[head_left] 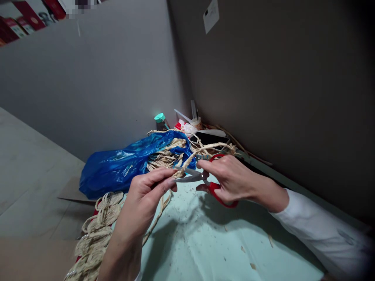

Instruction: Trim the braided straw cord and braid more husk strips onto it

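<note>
My left hand [149,195] pinches a braided straw cord [189,159] between thumb and fingers. One end of the cord runs up and to the right; a strand hangs below the hand. In my right hand [231,177] are red-handled scissors [215,189], with fingers through the loops. Their blades are parted and lie around the cord close to my left fingertips. Behind the hands, a blue plastic bag [114,168] lies on its side, its mouth showing a bundle of dry straw strips [164,160].
Coiled straw braids [98,230] lie along the left table edge. At the back corner stand a jar with a turquoise lid [160,119], a cup [196,123] and a dark phone-like slab [211,138]. Grey partitions [117,78] border the pale green table [211,242], where scraps are scattered.
</note>
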`<state>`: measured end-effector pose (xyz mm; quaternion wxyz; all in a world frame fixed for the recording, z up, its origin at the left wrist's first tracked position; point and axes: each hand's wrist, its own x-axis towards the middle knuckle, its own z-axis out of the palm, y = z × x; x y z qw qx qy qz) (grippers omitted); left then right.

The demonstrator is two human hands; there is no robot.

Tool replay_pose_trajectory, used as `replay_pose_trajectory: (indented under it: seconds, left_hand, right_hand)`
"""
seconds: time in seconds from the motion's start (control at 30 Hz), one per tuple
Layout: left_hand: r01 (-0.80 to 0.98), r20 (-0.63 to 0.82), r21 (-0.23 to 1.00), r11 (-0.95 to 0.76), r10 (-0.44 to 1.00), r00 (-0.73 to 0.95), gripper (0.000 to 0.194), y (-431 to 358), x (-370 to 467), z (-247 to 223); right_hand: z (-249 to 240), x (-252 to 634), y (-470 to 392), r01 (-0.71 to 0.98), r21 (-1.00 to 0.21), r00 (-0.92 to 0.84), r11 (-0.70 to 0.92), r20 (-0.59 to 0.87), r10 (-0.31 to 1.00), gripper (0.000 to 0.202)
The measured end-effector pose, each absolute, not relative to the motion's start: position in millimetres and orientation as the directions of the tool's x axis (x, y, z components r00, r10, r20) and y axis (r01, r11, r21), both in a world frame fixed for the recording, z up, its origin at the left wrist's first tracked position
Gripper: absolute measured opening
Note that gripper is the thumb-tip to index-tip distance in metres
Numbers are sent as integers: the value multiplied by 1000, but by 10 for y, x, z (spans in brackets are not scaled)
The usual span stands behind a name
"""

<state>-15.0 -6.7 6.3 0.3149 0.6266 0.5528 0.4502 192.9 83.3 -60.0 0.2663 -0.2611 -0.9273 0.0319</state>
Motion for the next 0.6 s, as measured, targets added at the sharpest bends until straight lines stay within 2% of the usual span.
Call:
replay_pose_trajectory:
  seconds: [0.3,0.6]
  left_hand:
    - [451,215,868,-210,976,41,12,-99,-115,109]
    - [504,203,844,-186,979,21,16,-110,-109,139]
  right_hand:
    - [-615,1926,822,481,-171,-734,860,458,502,9]
    - [-663,1881,822,516,-132,-732,846,445,516,9]
